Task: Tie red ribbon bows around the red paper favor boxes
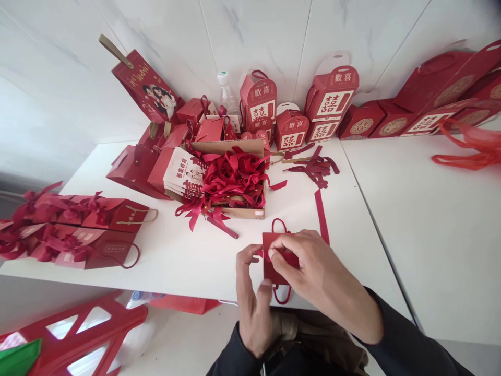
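A small flat red gift bag (pixel 271 249) with cord handles lies at the near edge of the white table (pixel 188 250). My left hand (pixel 252 303) pinches its left side, fingers closed on it. My right hand (pixel 313 274) covers the bag's right half, fingertips pinched on a red ribbon piece at its middle. A loose red ribbon strip (pixel 321 215) lies just beyond my right hand.
A cardboard box (pixel 250 211) full of red ribbons sits mid-table, with printed cards (pixel 183 175) beside it. Finished red bags (pixel 78 230) lie stacked at left. Upright red boxes (pixel 331 102) and a plastic bottle (pixel 226 94) line the wall. Cut ribbon scraps (pixel 313 167) lie behind. A red stool (pixel 78 329) stands below.
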A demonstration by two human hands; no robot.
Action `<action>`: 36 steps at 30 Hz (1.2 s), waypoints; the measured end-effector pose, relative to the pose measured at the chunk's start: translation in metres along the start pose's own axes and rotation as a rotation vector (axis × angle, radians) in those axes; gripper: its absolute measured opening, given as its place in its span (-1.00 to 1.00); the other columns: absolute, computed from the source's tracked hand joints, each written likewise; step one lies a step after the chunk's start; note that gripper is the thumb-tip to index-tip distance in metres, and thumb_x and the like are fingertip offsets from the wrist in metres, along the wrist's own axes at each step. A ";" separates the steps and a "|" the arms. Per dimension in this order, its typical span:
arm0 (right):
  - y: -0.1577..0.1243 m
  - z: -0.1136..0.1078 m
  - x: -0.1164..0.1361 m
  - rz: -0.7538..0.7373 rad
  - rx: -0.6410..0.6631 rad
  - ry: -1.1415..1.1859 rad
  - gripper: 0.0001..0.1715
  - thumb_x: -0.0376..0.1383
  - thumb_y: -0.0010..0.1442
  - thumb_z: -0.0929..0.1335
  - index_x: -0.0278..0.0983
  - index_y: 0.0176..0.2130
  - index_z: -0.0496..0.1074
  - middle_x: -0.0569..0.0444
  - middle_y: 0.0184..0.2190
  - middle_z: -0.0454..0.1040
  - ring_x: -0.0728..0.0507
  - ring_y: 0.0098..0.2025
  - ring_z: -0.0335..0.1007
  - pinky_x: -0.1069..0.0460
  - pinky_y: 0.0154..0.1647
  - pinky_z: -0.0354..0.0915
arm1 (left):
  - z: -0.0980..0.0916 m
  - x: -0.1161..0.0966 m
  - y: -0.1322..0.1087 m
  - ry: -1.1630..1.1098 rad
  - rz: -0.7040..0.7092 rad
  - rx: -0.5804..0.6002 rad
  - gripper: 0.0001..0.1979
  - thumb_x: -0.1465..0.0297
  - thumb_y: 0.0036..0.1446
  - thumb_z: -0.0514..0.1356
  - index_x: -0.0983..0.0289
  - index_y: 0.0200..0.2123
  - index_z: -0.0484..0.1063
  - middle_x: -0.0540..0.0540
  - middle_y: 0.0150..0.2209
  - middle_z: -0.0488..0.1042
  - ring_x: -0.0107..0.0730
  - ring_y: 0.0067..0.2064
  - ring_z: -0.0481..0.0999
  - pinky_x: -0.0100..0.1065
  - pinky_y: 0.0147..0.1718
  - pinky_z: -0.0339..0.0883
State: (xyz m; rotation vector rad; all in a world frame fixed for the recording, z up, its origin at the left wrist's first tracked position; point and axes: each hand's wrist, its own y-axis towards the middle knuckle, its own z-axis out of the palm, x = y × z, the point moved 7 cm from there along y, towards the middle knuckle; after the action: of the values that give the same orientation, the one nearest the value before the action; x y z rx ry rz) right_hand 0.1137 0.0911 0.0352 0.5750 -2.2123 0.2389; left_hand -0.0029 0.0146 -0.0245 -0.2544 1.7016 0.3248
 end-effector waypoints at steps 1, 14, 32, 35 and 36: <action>0.000 0.000 0.000 -0.011 -0.004 0.002 -0.72 -0.47 0.37 0.38 -0.22 -0.38 0.39 0.21 -0.48 0.46 -0.16 -0.37 0.38 -0.07 -0.18 0.22 | -0.002 -0.001 0.002 -0.022 -0.009 -0.015 -0.69 0.41 0.37 0.02 0.09 0.11 0.38 0.05 0.09 0.41 -0.32 0.12 0.37 -0.34 0.10 0.28; -0.020 -0.002 0.001 -0.181 -0.033 -0.106 -0.51 -0.62 0.22 0.52 -0.22 -0.03 0.34 0.08 -0.14 0.42 -0.25 -0.09 0.35 -0.15 -0.05 0.32 | -0.038 0.012 0.019 -0.263 -0.287 -0.249 -0.79 0.15 0.33 0.23 0.16 -0.21 0.43 -0.04 -0.24 0.42 -0.47 -0.26 0.47 -0.40 -0.23 0.53; -0.021 0.004 -0.007 -0.242 -0.012 -0.273 -0.74 -0.60 0.29 0.42 -0.31 -0.10 0.48 -0.03 -0.19 0.44 -0.31 -0.11 0.35 -0.26 -0.03 0.38 | -0.187 0.049 0.031 -0.010 -0.396 -0.777 -0.81 0.34 -0.03 0.31 0.23 -0.36 0.38 -0.07 -0.54 0.41 -0.34 -0.48 0.46 -0.34 -0.55 0.39; -0.025 -0.008 -0.003 -0.240 -0.005 -0.202 -0.62 -0.48 0.36 0.38 -0.26 0.13 0.40 -0.07 0.01 0.42 -0.37 0.11 0.31 -0.33 0.20 0.28 | -0.199 0.037 0.024 0.105 -0.337 -0.854 -0.74 0.37 -0.04 0.37 0.21 -0.28 0.38 -0.03 -0.40 0.43 -0.31 -0.35 0.48 -0.31 -0.43 0.38; -0.029 -0.016 -0.004 -0.238 -0.006 -0.154 -0.56 -0.40 0.39 0.37 -0.21 0.22 0.34 -0.06 0.10 0.39 -0.37 0.19 0.27 -0.33 0.27 0.23 | -0.200 0.030 0.020 0.161 -0.310 -0.870 -0.74 0.36 -0.01 0.38 0.19 -0.26 0.38 -0.02 -0.36 0.43 -0.31 -0.33 0.45 -0.31 -0.42 0.34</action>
State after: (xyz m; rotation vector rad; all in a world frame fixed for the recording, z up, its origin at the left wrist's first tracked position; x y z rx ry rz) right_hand 0.1400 0.0728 0.0420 0.8711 -2.2644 0.0652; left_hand -0.1996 -0.0370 -0.0251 -1.1923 1.5533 0.8161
